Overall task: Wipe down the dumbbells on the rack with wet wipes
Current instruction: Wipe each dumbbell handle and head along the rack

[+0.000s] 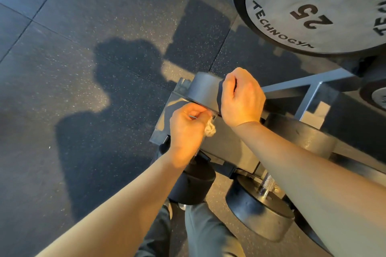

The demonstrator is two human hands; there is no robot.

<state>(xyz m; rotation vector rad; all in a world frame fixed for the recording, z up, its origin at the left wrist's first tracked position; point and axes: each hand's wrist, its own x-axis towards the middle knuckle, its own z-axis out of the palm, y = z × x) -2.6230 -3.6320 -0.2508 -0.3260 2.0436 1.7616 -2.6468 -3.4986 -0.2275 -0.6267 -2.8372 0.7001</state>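
**Top tier, end of the rack (229, 146).** My right hand (242, 98) is curled over the dumbbell (200, 89) just behind its outer head. The hand itself hides whether my fingers reach the handle. My left hand (186, 131) pinches a bunched wet wipe (210, 129) between thumb and fingers, just under that head and close against the rack's front edge.

**Hazards, as I judge them.**
- The dumbbell sits at the very end of the tier, so a hard pull or roll from my right hand could tip it off the open end toward my legs below.
- A damp film left on the head would make that grip slip.
- The wipe is wadded small, so it may skip parts of the surface or snag on the rack's edge and tear.
- My left knuckles could be nipped between head and rail if the weight rolls back.

**Materials.**
- The dumbbell head is a matte black cylinder with flat faces, and looks rubber-coated.
- The rack is grey painted metal with flat panels and square edges.
- The wipe is pale, soft and crumpled.
- The lower dumbbells (259, 213) show a bright, ridged metal handle.
- A grey weight plate (313, 6) marked 25 sits above.
- The floor (83, 89) is dark speckled tile.
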